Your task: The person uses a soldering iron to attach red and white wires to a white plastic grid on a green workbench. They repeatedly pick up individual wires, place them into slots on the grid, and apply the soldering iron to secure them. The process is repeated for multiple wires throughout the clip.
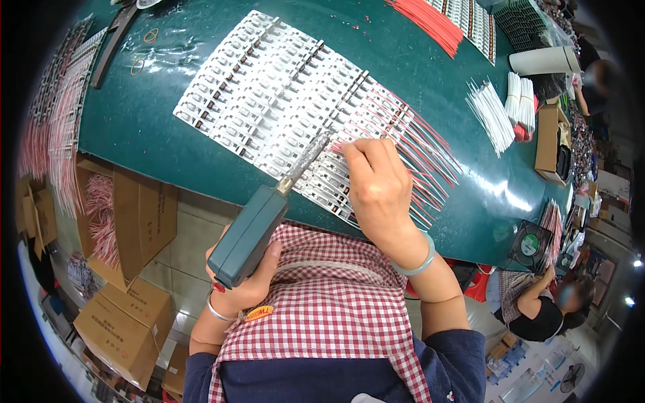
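Observation:
My left hand (252, 282) is wrapped round a dark green, box-shaped hand tool (247, 236) with a brass collar and a long silvery tip. That tip reaches over a large panel of small white modules (269, 94) laid in rows on the table. Close to the tip's end, my right hand (379, 188) is closed, thumb and forefinger pinching a thin red wire (338, 147) at the panel. More red and white wires (430, 181) fan out to the right from the panel's right-hand rows, partly hidden behind my right hand.
The green table (148, 127) also bears red wires (430, 25), white wire bundles (489, 117), a white roll (543, 60) and a dark bar (115, 41). Wired panels (60, 114) overhang its left edge, above an open carton (144, 208). Another person (537, 309) sits at right.

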Demonstrator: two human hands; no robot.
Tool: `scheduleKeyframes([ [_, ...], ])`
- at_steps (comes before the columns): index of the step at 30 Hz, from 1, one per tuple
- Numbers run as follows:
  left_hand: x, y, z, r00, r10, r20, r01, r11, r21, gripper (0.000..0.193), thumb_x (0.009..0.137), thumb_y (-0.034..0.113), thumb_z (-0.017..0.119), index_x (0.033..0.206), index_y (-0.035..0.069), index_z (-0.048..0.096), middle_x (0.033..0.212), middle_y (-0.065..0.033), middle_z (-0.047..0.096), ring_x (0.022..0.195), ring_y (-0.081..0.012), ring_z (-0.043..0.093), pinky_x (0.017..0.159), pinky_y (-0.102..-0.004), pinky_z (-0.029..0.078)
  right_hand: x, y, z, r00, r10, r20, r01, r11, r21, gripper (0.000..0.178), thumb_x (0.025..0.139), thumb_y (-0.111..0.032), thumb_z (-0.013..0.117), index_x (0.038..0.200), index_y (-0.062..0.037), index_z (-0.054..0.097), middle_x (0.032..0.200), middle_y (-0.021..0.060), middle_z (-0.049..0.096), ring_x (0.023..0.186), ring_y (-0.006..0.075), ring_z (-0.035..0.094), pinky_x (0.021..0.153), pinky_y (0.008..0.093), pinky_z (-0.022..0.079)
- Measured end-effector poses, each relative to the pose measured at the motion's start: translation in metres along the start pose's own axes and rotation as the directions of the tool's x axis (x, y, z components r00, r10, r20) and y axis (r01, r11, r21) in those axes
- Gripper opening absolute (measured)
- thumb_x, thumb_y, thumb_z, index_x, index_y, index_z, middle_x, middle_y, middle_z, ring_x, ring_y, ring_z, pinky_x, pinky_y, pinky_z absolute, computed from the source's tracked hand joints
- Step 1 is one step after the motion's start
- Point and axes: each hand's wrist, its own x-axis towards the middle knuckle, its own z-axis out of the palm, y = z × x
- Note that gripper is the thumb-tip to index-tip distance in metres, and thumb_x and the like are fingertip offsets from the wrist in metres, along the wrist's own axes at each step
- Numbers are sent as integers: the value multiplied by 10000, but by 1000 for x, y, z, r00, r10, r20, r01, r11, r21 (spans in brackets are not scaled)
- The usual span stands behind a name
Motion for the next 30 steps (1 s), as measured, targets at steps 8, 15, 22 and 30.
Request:
scheduleKeyframes([
  [8,-2,-3,-3,999,45,23,-46,999,25,235,787,26,789,1000,-44,721,894,-146,716,718,-231,702,646,-300,554,-6,-7,-1,999,4,-41,-2,999,40,297,714,24,671,1009,62,682,925,117,621,820,256,593,645,343,503],
  [15,-2,0,-4,996,22,82,-26,999,41,241,798,1,768,1022,-66,709,935,-164,709,759,-248,707,682,-313,559,-9,-8,2,1000,2,-25,0,999,51,295,720,28,671,1013,67,679,925,117,619,815,257,591,645,345,505],
  [22,1,8,-5,995,-26,99,23,999,37,269,790,-19,762,1049,-59,697,944,-157,702,757,-229,701,679,-306,549,-9,-8,3,1000,4,-27,-3,999,41,286,724,27,671,1008,69,677,914,118,612,811,256,585,639,344,501],
  [30,-2,3,-4,997,30,67,-32,999,35,253,783,-15,763,1028,-48,706,892,-136,694,703,-215,681,634,-296,540,-8,-10,3,1000,7,-18,-7,1000,21,275,724,22,669,995,68,682,898,119,606,806,255,585,624,342,495],
])
